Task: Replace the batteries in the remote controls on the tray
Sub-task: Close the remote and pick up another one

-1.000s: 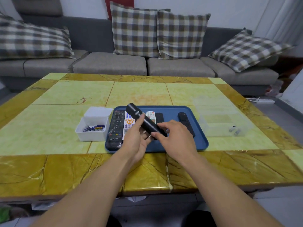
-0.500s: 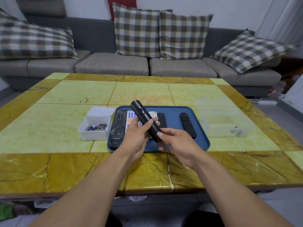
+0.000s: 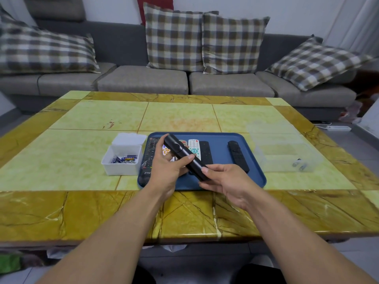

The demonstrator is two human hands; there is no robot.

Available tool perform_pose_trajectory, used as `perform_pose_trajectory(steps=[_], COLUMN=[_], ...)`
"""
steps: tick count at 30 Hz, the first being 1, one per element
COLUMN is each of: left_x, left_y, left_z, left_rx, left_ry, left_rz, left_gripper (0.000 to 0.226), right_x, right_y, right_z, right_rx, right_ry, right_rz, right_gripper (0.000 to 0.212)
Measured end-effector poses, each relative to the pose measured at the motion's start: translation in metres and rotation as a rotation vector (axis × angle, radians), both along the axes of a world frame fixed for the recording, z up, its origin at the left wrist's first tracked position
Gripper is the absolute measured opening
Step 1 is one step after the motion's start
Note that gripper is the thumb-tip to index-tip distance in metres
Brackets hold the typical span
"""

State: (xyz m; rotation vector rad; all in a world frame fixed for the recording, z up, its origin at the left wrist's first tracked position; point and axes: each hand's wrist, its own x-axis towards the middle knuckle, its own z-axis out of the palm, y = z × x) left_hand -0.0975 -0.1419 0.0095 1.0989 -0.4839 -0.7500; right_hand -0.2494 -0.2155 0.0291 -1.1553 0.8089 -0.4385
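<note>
I am watching the black remote (image 3: pixel 184 155) being held above the blue tray (image 3: pixel 254 179), left hand (image 3: pixel 167 171) gripping its middle, right hand (image 3: pixel 227 181) pinching its near end, probably starting on the battery cover; sliding it off needs a steady pull.

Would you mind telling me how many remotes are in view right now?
6: one black remote held in both hands; five on the tray: four side by side at its left, partly hidden by hands, one apart at right.

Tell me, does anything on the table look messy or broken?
Nothing looks broken or spilled. The remotes lie in a row on the tray, and batteries sit in the white box. Only reddish marks stain the table farther back.
</note>
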Motion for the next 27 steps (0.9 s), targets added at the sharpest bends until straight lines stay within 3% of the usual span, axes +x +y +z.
perform_pose_trajectory(steps=[6, 12, 16, 18, 20, 21, 24, 25, 27], left_x=[0.000, 0.005, 0.000, -0.002, 0.001, 0.004, 0.004, 0.002, -0.005], left_y=[0.002, 0.004, 0.002, -0.001, -0.006, -0.009, -0.016, -0.019, -0.022], left_z=[0.001, 0.003, 0.005, 0.003, -0.004, -0.008, -0.023, -0.026, -0.027], left_rx=[0.019, -0.071, -0.026, 0.067, 0.246, 0.336, 0.607, 0.697, 0.808], left_ry=[0.028, 0.153, 0.064, -0.141, -0.534, -0.761, -1.298, -1.397, -1.506], left_rz=[0.031, -0.176, -0.319, -0.311, -0.202, -0.138, -0.141, -0.186, -0.253], left_gripper=[0.079, 0.072, 0.076, 0.074, 0.077, 0.075, 0.068, 0.069, 0.074], right_x=[0.001, -0.016, -0.021, -0.022, -0.020, -0.018, -0.013, -0.012, -0.009], right_y=[0.006, 0.000, -0.007, -0.012, -0.019, -0.023, -0.033, -0.035, -0.038], right_z=[0.003, 0.016, 0.013, 0.011, 0.013, 0.013, 0.001, -0.001, -0.004], right_rx=[-0.031, 0.378, 0.410, 0.392, 0.288, 0.139, -0.563, -0.708, -0.805], right_ry=[0.022, -0.187, -0.216, -0.231, -0.179, -0.074, 0.522, 0.650, 0.755], right_rz=[-0.004, 0.318, 0.402, 0.347, 0.182, 0.068, -0.253, -0.293, -0.305], right_gripper=[0.021, 0.053, 0.049, 0.035, 0.021, 0.017, 0.023, 0.022, 0.022])
